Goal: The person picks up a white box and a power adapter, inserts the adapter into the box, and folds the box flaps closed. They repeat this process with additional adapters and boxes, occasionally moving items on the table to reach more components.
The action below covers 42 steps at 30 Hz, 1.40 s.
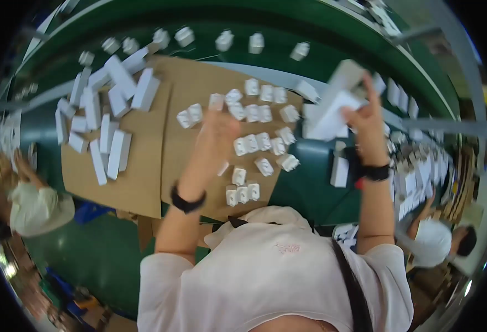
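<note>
My right hand (368, 124), raised at the right of the cardboard, grips a long white box (332, 116) between thumb and fingers. The box is tilted and blurred; its upper part looks greyish. Over the middle of the cardboard sheet (194, 160), my left hand (218, 130) is closed and smeared by motion. A small white plug adapter (216, 102) shows at its fingertips and appears pinched there. Several like white plug adapters (252, 113) lie in loose rows just right of this hand. A pair of them (189, 115) rests to its left.
Several long white boxes (119, 146) lie heaped on the left cardboard. More adapters (225, 40) stand along the green belt at the back. At right are a standing white box (339, 170) and many packed boxes (415, 180). Co-workers (39, 205) sit at both sides.
</note>
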Motion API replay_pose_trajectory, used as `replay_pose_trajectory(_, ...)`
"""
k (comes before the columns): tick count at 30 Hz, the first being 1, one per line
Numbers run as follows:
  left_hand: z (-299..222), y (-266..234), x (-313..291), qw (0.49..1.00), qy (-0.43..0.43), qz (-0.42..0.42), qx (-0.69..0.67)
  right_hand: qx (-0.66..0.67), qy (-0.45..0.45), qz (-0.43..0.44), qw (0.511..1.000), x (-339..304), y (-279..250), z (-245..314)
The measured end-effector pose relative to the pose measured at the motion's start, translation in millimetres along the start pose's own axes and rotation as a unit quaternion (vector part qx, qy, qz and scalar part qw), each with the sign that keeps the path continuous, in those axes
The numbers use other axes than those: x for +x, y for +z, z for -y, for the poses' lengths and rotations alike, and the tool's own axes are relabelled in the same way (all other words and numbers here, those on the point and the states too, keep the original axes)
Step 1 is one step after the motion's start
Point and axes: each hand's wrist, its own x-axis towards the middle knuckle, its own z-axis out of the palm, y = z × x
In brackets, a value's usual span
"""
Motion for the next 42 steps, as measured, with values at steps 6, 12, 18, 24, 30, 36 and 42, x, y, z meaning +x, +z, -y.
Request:
replay_pose_trajectory(6, 57, -154, 114, 0.808, 0.145, -0.246, 0.516, 0.048, 0.174, -0.052, 0.982, 199, -103, -141)
replay_pose_trajectory(12, 97, -158, 154, 0.747, 0.018, -0.164, 0.644, -0.48, -0.089, -0.133, 0.863, 290, -84, -193)
replay_pose_trajectory(18, 32, -128, 96, 0.826, 0.01, -0.199, 0.527, -0.472, -0.005, 0.083, 0.878, 272, 22, -101)
replay_pose_trajectory(24, -15, -87, -6, 0.97, -0.014, -0.159, 0.183, -0.267, 0.147, 0.168, 0.938, 254, 9, -93)
replay_pose_trajectory(30, -53, 0, -48, 0.998, -0.012, -0.018, -0.063, 0.344, 0.026, 0.252, 0.904, 34, 20, 42)
replay_pose_trajectory(36, -86, 50, -88, 0.983, 0.155, 0.044, 0.09, 0.301, -0.194, 0.044, 0.933, -107, 2, 67)
replay_pose_trajectory(42, -96, 83, -126, 0.976, 0.191, 0.077, 0.076, 0.09, -0.316, -0.01, 0.944, -147, -27, 33)
